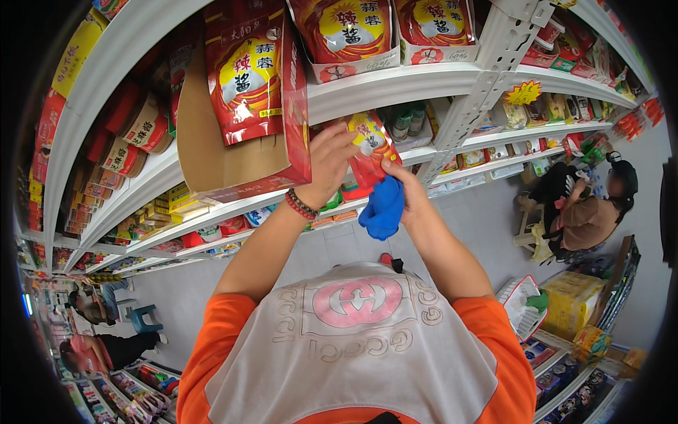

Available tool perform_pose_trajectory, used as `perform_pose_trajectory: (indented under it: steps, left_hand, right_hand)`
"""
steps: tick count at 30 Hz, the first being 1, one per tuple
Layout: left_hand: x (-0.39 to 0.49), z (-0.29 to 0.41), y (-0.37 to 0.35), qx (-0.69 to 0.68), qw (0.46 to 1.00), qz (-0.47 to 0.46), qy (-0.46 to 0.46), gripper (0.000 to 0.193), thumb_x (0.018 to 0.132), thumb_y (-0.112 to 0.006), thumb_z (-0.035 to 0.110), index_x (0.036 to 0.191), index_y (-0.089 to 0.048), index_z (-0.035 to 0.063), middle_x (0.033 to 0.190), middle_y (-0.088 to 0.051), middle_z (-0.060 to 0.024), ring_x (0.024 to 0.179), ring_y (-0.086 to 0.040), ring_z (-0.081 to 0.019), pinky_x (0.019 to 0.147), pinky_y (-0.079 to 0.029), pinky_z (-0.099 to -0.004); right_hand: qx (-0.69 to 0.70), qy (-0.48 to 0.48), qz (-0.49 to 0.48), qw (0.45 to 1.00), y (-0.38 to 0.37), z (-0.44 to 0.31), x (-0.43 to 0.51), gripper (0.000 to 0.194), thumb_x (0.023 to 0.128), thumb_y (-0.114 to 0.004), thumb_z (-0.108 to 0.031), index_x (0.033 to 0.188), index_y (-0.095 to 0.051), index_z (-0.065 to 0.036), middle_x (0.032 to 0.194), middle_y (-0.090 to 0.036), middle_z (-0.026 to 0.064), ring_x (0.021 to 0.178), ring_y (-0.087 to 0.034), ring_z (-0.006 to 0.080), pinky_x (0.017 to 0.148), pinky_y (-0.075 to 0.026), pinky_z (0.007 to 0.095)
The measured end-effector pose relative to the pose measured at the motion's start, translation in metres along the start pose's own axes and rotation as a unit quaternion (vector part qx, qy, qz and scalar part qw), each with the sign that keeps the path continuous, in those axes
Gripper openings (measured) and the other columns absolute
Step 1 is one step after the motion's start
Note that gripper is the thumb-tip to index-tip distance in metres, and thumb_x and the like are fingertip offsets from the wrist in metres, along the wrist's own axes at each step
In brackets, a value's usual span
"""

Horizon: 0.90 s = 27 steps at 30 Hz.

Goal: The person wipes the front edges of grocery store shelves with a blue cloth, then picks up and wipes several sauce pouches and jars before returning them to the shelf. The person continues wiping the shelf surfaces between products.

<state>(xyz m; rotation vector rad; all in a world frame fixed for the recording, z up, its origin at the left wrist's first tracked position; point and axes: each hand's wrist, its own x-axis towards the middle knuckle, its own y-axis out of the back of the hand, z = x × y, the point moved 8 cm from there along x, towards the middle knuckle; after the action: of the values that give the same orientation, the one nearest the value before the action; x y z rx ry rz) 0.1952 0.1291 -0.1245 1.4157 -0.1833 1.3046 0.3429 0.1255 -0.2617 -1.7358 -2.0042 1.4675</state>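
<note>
My right hand (410,188) holds a red and yellow pouch of chili sauce (366,146) by its lower right edge, together with a bunched blue cloth (382,209) that hangs below the pouch. My left hand (329,161), with beaded bracelets on its wrist, is spread flat with its fingers at the pouch's left side; whether it grips the pouch is not clear. Left of that hand, an open cardboard display box (233,175) juts over the shelf edge, with a similar pouch (246,87) upright inside. More such pouches (347,32) stand in boxes on the same shelf.
White metal shelves (392,87) with a perforated post (466,100) curve across the front. Jars of sesame paste (145,127) stand at left. A seated person (590,212), a white basket (522,307) and a yellow carton (572,302) are at right. Other people (100,352) are at lower left.
</note>
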Motion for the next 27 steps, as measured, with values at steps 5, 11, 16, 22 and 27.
perform_pose_trajectory:
  steps: [5,11,16,22,27]
  left_hand:
    - [-0.02,0.038,0.008,-0.027,0.998,-0.062,0.005,0.047,0.072,-0.063,-0.012,0.115,-0.071,0.0046,0.14,-0.062,-0.0199,0.135,-0.052,-0.0448,0.109,-0.048,-0.0492]
    - [-0.035,0.064,0.04,-0.142,0.976,-0.16,0.051,0.044,0.075,-0.064,-0.005,0.118,-0.07,0.0022,0.135,-0.066,-0.0188,0.122,-0.064,-0.0385,0.103,-0.052,-0.0459]
    - [-0.024,0.097,0.076,-0.309,0.907,-0.281,0.055,0.062,0.081,-0.08,0.012,0.139,-0.06,0.0056,0.133,-0.067,-0.0185,0.118,-0.068,-0.0338,0.097,-0.055,-0.0427]
    - [0.002,0.123,0.137,-0.414,0.897,-0.121,0.098,0.111,0.076,-0.095,0.028,0.16,-0.027,0.0032,0.152,-0.052,-0.0174,0.116,-0.067,-0.0295,0.087,-0.057,-0.0399]
    - [0.006,0.12,0.162,-0.392,0.915,0.029,0.094,0.115,0.074,-0.096,0.018,0.159,-0.02,0.0029,0.151,-0.049,-0.0192,0.119,-0.065,-0.0278,0.081,-0.057,-0.035]
  right_hand:
    - [0.023,0.018,-0.032,0.999,0.035,0.018,-0.037,0.055,0.087,-0.078,-0.029,0.132,-0.059,-0.003,0.109,-0.071,0.0114,0.089,-0.071,0.0242,0.078,-0.06,0.0377]
    - [0.01,0.063,0.014,0.998,0.083,0.022,-0.092,0.071,0.081,-0.08,-0.022,0.142,-0.05,-0.001,0.126,-0.068,0.0166,0.106,-0.071,0.0269,0.089,-0.06,0.0399]
    - [-0.01,0.156,-0.081,0.984,0.052,-0.011,-0.14,0.079,0.074,-0.083,-0.014,0.142,-0.046,0.002,0.127,-0.066,0.0227,0.11,-0.07,0.0379,0.09,-0.062,0.0548]
    - [-0.127,0.285,-0.131,0.941,-0.029,-0.044,-0.169,0.08,0.076,-0.085,-0.011,0.144,-0.046,0.002,0.132,-0.065,0.0185,0.117,-0.068,0.0292,0.1,-0.056,0.0446]
    - [-0.282,0.464,-0.178,0.821,-0.104,-0.043,-0.196,0.067,0.084,-0.085,-0.012,0.142,-0.053,-0.002,0.134,-0.064,0.0183,0.117,-0.066,0.0236,0.101,-0.054,0.0389]
